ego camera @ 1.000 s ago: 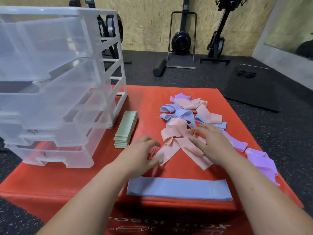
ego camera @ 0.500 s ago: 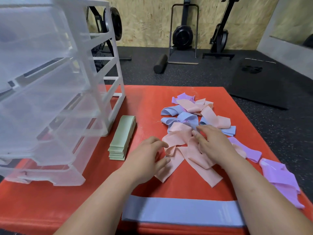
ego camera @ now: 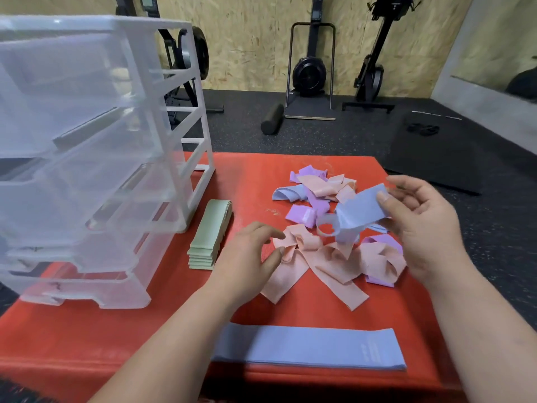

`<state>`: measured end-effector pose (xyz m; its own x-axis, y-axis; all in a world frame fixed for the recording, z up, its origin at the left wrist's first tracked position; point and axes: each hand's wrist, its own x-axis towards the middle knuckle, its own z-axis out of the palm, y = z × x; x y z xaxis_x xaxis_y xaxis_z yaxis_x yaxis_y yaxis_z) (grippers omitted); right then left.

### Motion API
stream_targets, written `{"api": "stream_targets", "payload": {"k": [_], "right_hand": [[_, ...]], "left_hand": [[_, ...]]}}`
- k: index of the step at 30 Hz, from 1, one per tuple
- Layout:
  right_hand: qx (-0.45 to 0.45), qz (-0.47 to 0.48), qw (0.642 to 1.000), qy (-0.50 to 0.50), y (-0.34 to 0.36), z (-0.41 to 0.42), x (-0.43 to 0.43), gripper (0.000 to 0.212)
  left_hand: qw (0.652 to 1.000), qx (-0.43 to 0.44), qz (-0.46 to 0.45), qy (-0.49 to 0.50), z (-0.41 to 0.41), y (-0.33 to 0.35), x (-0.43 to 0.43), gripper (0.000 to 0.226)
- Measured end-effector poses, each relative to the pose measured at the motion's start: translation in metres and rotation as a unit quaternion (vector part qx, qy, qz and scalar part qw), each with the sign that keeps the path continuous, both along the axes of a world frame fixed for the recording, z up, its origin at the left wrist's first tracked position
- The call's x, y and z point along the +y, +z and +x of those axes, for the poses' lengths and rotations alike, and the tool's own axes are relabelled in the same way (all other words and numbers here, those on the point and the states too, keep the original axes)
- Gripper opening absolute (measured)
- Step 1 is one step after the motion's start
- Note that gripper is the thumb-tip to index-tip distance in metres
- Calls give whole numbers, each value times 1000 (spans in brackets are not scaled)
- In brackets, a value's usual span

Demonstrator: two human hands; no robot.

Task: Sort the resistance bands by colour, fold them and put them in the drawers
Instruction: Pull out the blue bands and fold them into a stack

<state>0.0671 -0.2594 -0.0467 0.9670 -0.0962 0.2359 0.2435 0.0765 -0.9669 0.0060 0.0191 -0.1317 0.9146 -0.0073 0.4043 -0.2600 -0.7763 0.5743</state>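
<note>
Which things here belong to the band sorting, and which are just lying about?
Job: blue fabric band in right hand; loose mixed-colour bands; folded green band stack; flat blue band stack; clear plastic drawer unit.
Idle: black foam roller; rowing machines; black floor mat.

Drawer unit [ego camera: 96, 158]: translucent glossy plastic, smooth. Bands all matt woven cloth – blue band [ego camera: 357, 212], pink ones [ego camera: 328, 266]. Red box top [ego camera: 252, 181] slightly textured, wall [ego camera: 255, 45] rough chipboard
</note>
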Motion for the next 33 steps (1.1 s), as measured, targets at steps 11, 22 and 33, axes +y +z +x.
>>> {"api": "stream_targets", "payload": {"k": [11,22,33], "right_hand": [[67,-631,773,-22,-60,4,-51,36],[91,-683,723,47,-64,-1,-21,15],[-80,-155,985,-11,-5,-3,-7,17]], "left_hand": [[998,40,33,-40,-5,-6,-30,25],[997,41,54,-49,4,-7,-41,25],[996,-34,-79,3,11,4,-42,20]]}}
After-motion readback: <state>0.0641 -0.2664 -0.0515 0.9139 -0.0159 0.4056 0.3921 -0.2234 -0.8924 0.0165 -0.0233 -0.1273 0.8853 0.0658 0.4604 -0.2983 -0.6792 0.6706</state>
